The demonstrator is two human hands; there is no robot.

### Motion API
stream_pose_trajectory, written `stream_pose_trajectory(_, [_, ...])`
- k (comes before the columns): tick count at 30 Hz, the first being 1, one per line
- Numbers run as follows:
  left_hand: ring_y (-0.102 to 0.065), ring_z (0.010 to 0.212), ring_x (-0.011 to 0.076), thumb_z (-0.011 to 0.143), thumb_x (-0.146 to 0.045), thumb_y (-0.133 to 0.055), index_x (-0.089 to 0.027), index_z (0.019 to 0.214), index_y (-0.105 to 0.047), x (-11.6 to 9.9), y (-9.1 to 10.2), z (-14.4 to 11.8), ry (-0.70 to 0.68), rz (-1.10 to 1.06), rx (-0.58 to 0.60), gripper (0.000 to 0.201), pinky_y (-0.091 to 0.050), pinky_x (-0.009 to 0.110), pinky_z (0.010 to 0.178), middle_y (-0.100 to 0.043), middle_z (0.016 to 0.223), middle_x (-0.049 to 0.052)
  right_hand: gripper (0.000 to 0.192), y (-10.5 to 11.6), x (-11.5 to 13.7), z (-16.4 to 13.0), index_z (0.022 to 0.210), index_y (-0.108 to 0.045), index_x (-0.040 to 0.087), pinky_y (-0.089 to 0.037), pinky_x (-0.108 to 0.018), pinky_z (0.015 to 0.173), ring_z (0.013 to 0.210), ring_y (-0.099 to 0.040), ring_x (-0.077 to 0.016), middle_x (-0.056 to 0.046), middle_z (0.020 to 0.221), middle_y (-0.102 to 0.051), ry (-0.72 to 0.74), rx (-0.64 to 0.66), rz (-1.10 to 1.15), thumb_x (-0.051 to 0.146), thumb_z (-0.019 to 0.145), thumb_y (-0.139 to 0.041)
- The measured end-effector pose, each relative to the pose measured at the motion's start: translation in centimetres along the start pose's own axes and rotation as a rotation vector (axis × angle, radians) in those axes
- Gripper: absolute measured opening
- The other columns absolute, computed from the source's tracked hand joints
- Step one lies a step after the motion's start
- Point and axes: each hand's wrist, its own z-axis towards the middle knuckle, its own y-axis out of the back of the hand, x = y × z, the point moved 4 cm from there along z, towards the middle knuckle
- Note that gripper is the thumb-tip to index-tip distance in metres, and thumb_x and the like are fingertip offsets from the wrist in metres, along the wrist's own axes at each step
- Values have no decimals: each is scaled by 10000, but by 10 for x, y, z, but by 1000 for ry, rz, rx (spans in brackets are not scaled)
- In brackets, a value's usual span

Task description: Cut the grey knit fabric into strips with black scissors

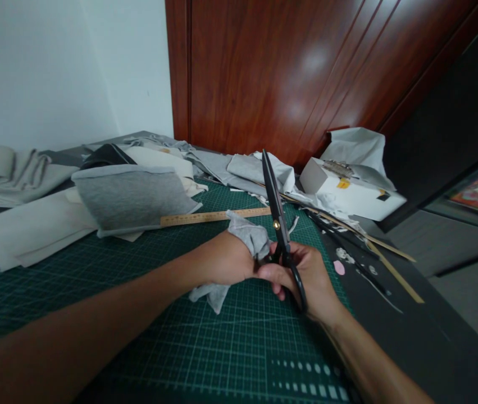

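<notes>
The left hand [226, 261] reaches in from the near left, forearm stretched across the green cutting mat [137, 314], wrist bent a little toward the right. Its fingers are curled tight around a small grey fabric scrap [247, 235]: one end of the cloth sticks up out of the fist on the far side, and the other end hangs out below the hand and rests on the mat nearer the camera. How the thumb sits is hidden behind the cloth, so I cannot tell.

Just right of it, touching or nearly so, the right hand [306, 275] comes in from the near right with its forearm angled up toward the middle. Its fingers are closed through the handles of a pair of black scissors [278, 224]. The scissors stand almost upright, their long axis running from the hand away toward the far side, tips leaning slightly left. The blades appear shut together, the brass pivot just beside the raised end of the scrap.

Beyond the hands a wooden ruler [213, 216] lies crosswise on the mat, with folded grey cloth [129, 196] at far left and a white box [348, 193] at far right.
</notes>
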Motion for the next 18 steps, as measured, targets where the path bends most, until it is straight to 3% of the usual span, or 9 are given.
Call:
stream_pose_trajectory(7, [-703, 878, 193, 827, -166, -637, -194, 762, -751, 0, 1, -4, 111, -35, 23, 135, -486, 276, 886, -765, 853, 19, 311, -2, 3, 0, 545, -639, 167, -360, -163, 327, 317, -445, -69, 41, 409, -576, 14, -86, 34, 316, 726, -843])
stream_pose_trajectory(10, [-690, 855, 190, 835, -219, -657, -213, 773, -745, -3, 10, -5, 149, 13, -37, 108, -491, 271, 820, -760, 851, 18, 286, 4, 4, 1, 586, -651, 164, -352, -178, 338, 331, -433, -75, 43, 417, -563, 19, -127, 87, 327, 744, -825])
stream_pose_trajectory(13, [-658, 756, 193, 780, -267, -723, -219, 731, -719, -2, 19, -6, 191, 188, -185, 68, -477, 275, 702, -736, 784, 15, 304, 9, 4, 1, 609, -648, 168, -340, -190, 344, 343, -428, -78, 42, 435, -560, 46, -145, 115, 364, 757, -829])
stream_pose_trajectory(15, [-652, 729, 188, 749, -268, -759, -223, 751, -724, 0, 18, -5, 143, 270, -218, 57, -472, 275, 689, -736, 781, 6, 305, 10, 3, 0, 649, -675, 166, -341, -195, 337, 342, -436, -84, 41, 447, -573, 36, -121, 102, 391, 708, -872])
stream_pose_trajectory(18, [-703, 835, 192, 808, -177, -678, -217, 786, -752, 4, 1, -2, 32, 157, -17, 87, -493, 277, 819, -768, 855, 19, 326, 6, -1, -1, 674, -700, 165, -360, -192, 323, 336, -457, -91, 42, 445, -592, -21, -66, 52, 366, 597, -945])
